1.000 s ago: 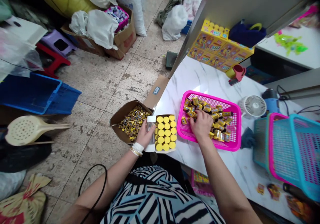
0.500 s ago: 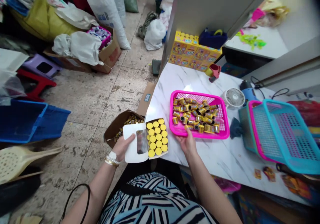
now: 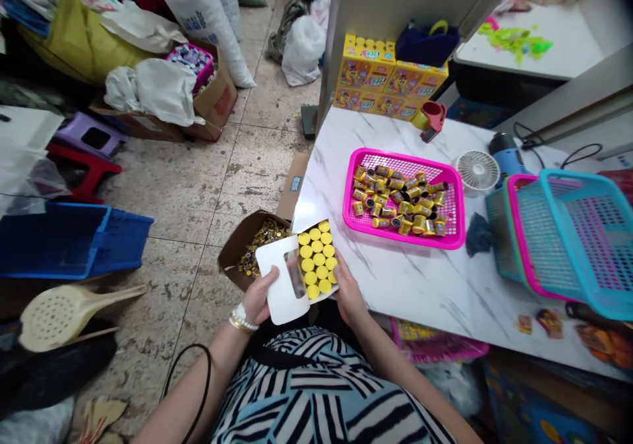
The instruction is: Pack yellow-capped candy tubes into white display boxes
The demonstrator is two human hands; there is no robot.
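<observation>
In the head view, a small box (image 3: 322,297) is held low in the middle, at the near left corner of the table (image 3: 390,289), and its underside cannot be seen. Its lid (image 3: 277,302) is folded out to the left and is gripped by the left hand (image 3: 258,297), closed with the thumb laid on its face; the other fingers are largely hidden behind it. The box's right side is held by the right hand (image 3: 349,291), partly closed, its grip beneath hidden. Rows of yellow caps (image 3: 316,260) are shown in the box, but what lies under them is concealed. Through the lid's window (image 3: 295,274) only a blurred, dark reddish patch can be made out. Left of the box, a carton (image 3: 231,245) of small pieces is partly covered by the lid. To the right of the box, jars (image 3: 394,194) are heaped in a pink basket (image 3: 348,196), their labels too small to be read. Farther right of the box, a fan (image 3: 477,171) and nested baskets (image 3: 564,246) are seen, the latter cut off by the frame.
</observation>
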